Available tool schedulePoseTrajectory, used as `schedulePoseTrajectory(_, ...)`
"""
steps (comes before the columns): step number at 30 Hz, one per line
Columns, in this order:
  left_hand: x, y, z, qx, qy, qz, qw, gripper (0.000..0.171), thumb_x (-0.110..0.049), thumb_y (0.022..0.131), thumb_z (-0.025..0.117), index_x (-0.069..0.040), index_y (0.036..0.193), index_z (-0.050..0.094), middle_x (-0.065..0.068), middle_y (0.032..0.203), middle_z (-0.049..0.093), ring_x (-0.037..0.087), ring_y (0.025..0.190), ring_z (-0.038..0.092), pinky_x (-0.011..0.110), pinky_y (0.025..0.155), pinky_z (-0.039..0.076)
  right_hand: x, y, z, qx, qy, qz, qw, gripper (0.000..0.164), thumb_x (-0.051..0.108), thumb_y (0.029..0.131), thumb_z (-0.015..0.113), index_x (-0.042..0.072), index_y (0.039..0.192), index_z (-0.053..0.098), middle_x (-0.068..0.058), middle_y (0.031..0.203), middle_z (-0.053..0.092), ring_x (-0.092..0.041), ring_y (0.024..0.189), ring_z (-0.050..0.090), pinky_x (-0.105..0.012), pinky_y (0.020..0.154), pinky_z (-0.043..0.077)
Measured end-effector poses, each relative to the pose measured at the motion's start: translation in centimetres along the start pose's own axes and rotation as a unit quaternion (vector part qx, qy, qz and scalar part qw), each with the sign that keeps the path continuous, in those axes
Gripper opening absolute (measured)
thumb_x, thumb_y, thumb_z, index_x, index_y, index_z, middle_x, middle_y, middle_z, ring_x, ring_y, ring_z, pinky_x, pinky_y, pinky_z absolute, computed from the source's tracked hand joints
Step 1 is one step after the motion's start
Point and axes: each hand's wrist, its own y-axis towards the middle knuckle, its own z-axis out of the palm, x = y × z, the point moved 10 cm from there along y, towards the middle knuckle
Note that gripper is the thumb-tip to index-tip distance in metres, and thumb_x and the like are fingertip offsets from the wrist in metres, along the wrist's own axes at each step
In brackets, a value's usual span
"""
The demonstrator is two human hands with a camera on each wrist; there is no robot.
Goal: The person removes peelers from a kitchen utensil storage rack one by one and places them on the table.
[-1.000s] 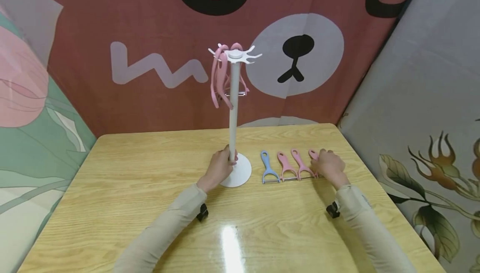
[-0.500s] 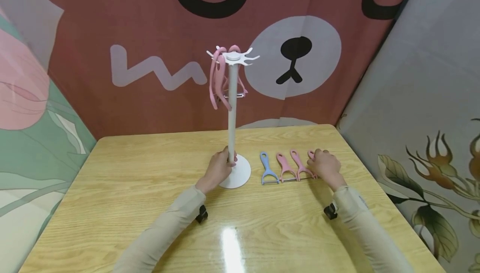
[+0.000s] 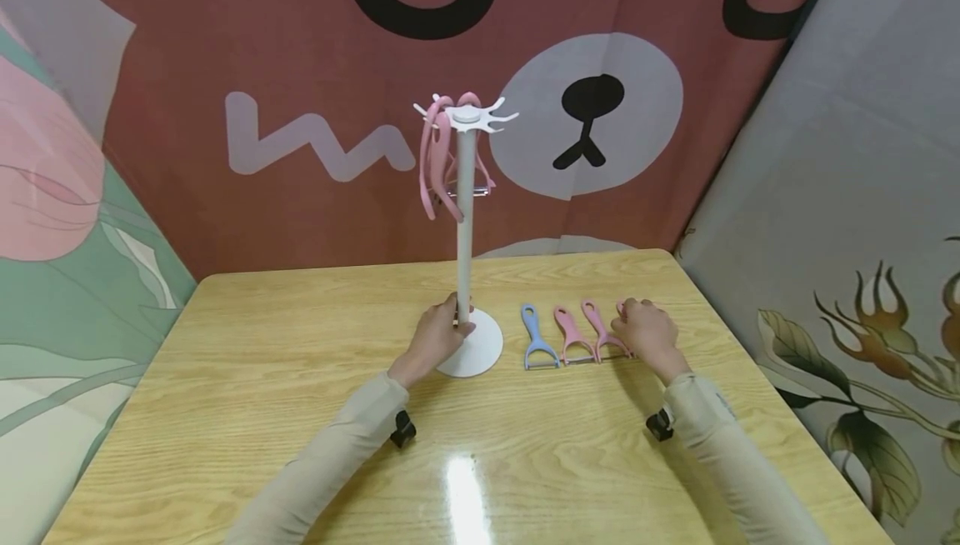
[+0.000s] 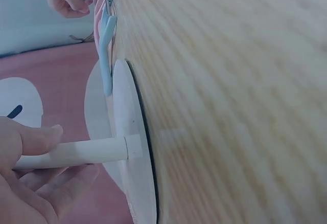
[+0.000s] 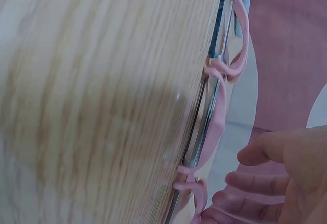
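Observation:
My left hand (image 3: 437,333) grips the lower pole of a white stand (image 3: 466,262), thumb on one side and fingers on the other. Several pink peelers (image 3: 441,162) hang by their handles from the stand's top hooks, on its left and back. On the table lies a row of Y-shaped peelers: a blue peeler (image 3: 534,337), then pink ones (image 3: 572,334), blades toward me. Over the rightmost pink peeler (image 5: 196,196) my right hand (image 3: 647,333) hovers with loosely bent fingers, thumb apart from them, nothing between. That hand hides most of this peeler in the head view.
The stand's round white base (image 3: 480,349) sits flat on the wooden table (image 3: 300,412), left of the blue peeler. A fabric backdrop (image 3: 315,220) with a bear print rises behind the table's back edge. A patterned curtain (image 3: 795,220) runs along the right side.
My right hand has shifted slightly left over the rightmost pink peeler. The left hand keeps its hold on the stand, and the peelers have not moved.

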Motion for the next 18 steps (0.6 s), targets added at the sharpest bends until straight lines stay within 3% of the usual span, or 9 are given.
schedulePoseTrajectory(3, -0.1, -0.1, -0.3, 0.003, 0.002, -0.004, 1.0000, 0.027, -0.006, 0.092, 0.071, 0.003, 0.114, 0.059, 0.019, 0.105, 0.069, 0.032, 0.094, 0.069, 0.038, 0.075, 0.058, 0.4, 0.0, 0.0, -0.001, 0.001, -0.003, 1.000, 0.015, 0.021, 0.091, 0.056, 0.006, 0.087, 0.057, -0.017, 0.088, 0.057, -0.040, 0.078, 0.059, -0.050, 0.058, 0.046)
schedulePoseTrajectory(9, -0.1, -0.4, -0.9, 0.002, 0.004, -0.003, 1.0000, 0.045, -0.005, 0.090, 0.073, 0.006, 0.130, 0.053, 0.020, 0.113, 0.068, 0.033, 0.100, 0.068, 0.039, 0.082, 0.057, 1.1, 0.0, 0.1, 0.001, -0.002, -0.008, 1.000, 0.027, 0.021, 0.092, 0.056, 0.000, 0.108, 0.062, -0.021, 0.099, 0.060, -0.045, 0.087, 0.061, -0.054, 0.062, 0.049)
schedulePoseTrajectory(18, 0.6, -0.7, -1.4, 0.011, 0.010, -0.004, 0.9999, 0.047, 0.000, 0.089, 0.072, 0.005, 0.131, 0.054, 0.020, 0.115, 0.067, 0.032, 0.100, 0.069, 0.037, 0.084, 0.056, 2.3, -0.2, 0.0, -0.008, 0.002, -0.023, 1.000, 0.029, 0.021, 0.092, 0.058, -0.002, 0.108, 0.063, -0.023, 0.098, 0.061, -0.045, 0.083, 0.061, -0.054, 0.061, 0.049)
